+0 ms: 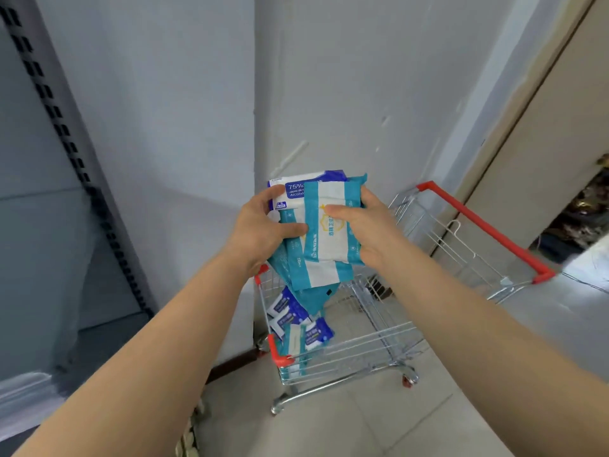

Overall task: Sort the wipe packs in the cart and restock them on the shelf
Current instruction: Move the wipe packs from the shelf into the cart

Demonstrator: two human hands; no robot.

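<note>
Both hands hold a stack of wipe packs above the cart. The front teal-and-white pack [329,225] faces me, with more teal packs [313,278] fanned out under it and a dark blue 75% alcohol pack [296,188] behind. My left hand [263,225] grips the stack's left side, thumb across the front. My right hand [365,225] pinches the right side, thumb on the front pack. Below, the small wire cart [379,344] holds several blue and teal packs [300,324] at its left end.
The cart has red corner guards and a red handle [478,222] at the right. A grey shelf unit with a slotted upright [66,133] stands at the left. A white wall lies ahead, a beige door panel [543,127] at the right, tiled floor below.
</note>
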